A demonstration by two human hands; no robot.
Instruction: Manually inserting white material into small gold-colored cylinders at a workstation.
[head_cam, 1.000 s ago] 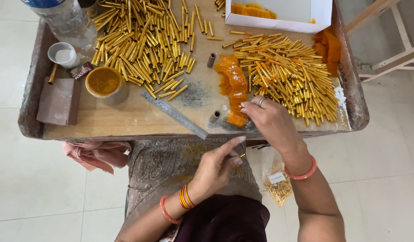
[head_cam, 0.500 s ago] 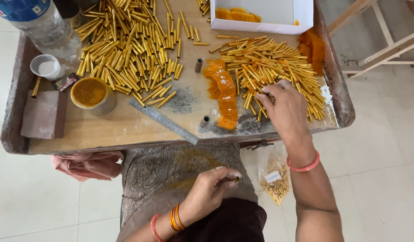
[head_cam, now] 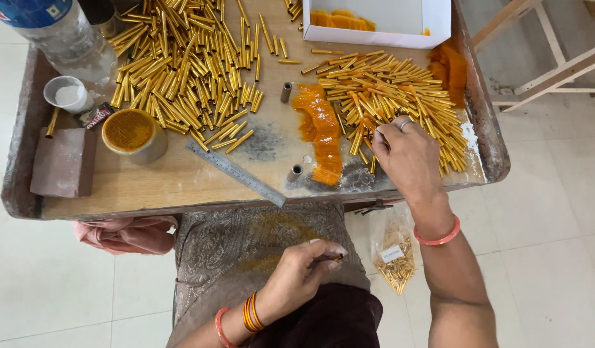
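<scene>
right hand [head_cam: 407,154]: on gold tubes [head_cam: 400,96] | left hand [head_cam: 304,274]: pinching one thin gold piece [head_cam: 338,258] over lap

A white cardboard box [head_cam: 400,22] sits at the tray's one-o'clock edge, open, with orange pieces inside. A clear plastic bottle [head_cam: 59,32] with a blue label [head_cam: 27,11] lies at eleven o'clock. A small dark packet [head_cam: 94,116] lies at nine o'clock, just beside the round tin. A clear plastic bag [head_cam: 393,258] of gold tubes, bearing a white label [head_cam: 392,253], lies on the floor at five o'clock.
</scene>
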